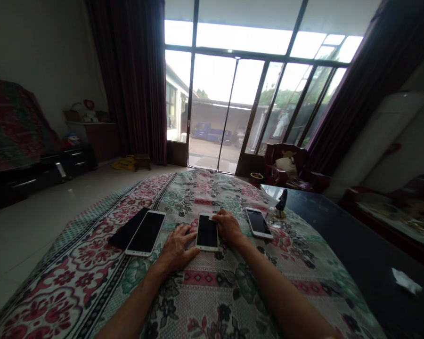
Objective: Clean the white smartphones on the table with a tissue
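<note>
A white-framed phone (207, 232) lies face up in the middle of a floral cloth (212, 292). My left hand (176, 249) rests flat on the cloth, fingers spread, touching the phone's left edge. My right hand (228, 225) lies against the phone's right edge, its fingers curled toward the top corner. A larger white phone (146, 232) lies to the left, with a black phone (127, 229) beside it. Another white phone (258, 222) lies to the right.
A small glass stand with a dark figure (278, 209) sits by the right phone. A dark table (367, 263) with a crumpled white paper (404, 281) runs along the right. Glass doors (229, 108), a wooden chair (286, 165) and a low cabinet (38, 172) stand beyond.
</note>
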A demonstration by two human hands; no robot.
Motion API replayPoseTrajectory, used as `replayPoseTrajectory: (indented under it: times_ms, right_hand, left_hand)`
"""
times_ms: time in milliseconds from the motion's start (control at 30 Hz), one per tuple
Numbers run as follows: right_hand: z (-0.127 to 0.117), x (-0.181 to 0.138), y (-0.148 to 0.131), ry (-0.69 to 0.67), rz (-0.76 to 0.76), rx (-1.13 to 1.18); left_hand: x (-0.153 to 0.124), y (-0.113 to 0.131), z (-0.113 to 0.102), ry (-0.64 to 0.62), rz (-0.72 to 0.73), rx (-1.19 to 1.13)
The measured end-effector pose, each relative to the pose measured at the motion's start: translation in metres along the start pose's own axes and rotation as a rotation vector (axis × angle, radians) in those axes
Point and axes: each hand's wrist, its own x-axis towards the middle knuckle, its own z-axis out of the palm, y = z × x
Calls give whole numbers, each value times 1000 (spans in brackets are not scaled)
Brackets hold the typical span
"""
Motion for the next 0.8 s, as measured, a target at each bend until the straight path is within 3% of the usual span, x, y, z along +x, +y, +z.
replayPoseTrajectory:
  times_ms: [167, 300, 800]
  right_hand:
    - [6, 20, 3, -11, 64, -54]
    - [8, 17, -2, -7, 55, -74]
    - [-7, -60, -49, -48, -237, 42]
  left_hand:
    - [0, 0, -1, 0, 6, 7]
    - [0, 1, -1, -9, -1, 6]
    - [0, -3, 4, 24, 4, -12]
